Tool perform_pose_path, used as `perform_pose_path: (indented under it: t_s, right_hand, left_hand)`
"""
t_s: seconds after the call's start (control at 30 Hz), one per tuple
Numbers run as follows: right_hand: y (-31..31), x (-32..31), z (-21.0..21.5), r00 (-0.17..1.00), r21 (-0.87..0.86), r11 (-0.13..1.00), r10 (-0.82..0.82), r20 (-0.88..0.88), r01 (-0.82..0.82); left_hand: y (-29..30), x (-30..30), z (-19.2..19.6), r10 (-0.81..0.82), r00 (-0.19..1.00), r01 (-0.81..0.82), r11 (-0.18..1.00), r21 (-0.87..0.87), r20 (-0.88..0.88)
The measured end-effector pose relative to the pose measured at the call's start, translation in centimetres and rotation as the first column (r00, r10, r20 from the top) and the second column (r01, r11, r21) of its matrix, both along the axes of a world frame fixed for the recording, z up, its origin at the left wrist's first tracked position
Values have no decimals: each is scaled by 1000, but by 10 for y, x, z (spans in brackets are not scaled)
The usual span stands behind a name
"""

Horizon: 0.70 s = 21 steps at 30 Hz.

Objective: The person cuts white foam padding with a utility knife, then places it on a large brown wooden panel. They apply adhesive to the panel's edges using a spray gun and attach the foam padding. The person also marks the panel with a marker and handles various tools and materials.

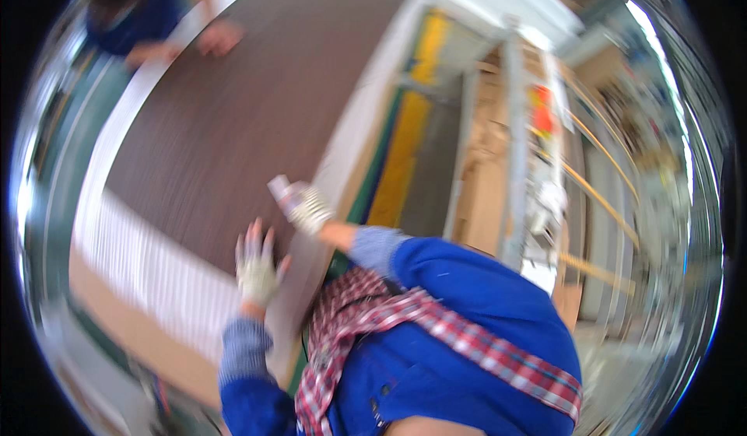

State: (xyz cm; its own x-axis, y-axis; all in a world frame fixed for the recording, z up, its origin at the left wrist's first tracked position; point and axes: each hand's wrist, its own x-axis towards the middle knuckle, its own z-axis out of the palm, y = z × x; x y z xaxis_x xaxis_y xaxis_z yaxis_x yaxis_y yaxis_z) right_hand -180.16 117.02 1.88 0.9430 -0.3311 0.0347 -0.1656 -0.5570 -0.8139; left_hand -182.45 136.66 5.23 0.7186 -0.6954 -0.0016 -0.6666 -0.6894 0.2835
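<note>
A large dark brown panel (241, 101) lies on white ribbed sheeting (148, 257) along a long work table. My left hand (257, 273), in a pale glove with bare fingertips, rests with fingers spread at the panel's near edge. To its right is my right hand (306, 206), gloved the same way, over the panel's right border. Its fingers look closed, and a small whitish piece (278, 185) sticks out past them. Blur hides what that piece is. Neither hand touches the other.
Across the panel at far left, a co-worker (140, 12) leans with both hands at its edge. A yellow strip (408, 133) runs beside the table. To the right stands a rack (513, 140) with brown cardboard (482, 179) and an orange-red item (542, 111).
</note>
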Motion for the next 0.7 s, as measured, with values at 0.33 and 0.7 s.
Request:
perform_pose_path:
  t_s: [0.33, 0.7]
  right_hand:
    - [-19, -24, -38, 979, 189, 972, 108, 171, -140]
    - [-208, -183, -56, 622, 84, 834, 470, -627, -545]
  left_hand:
    - [44, -111, -80, -56, 899, -28, 982, 184, 435]
    - [-171, -83, -174, 55, 579, -280, 950, -136, -813]
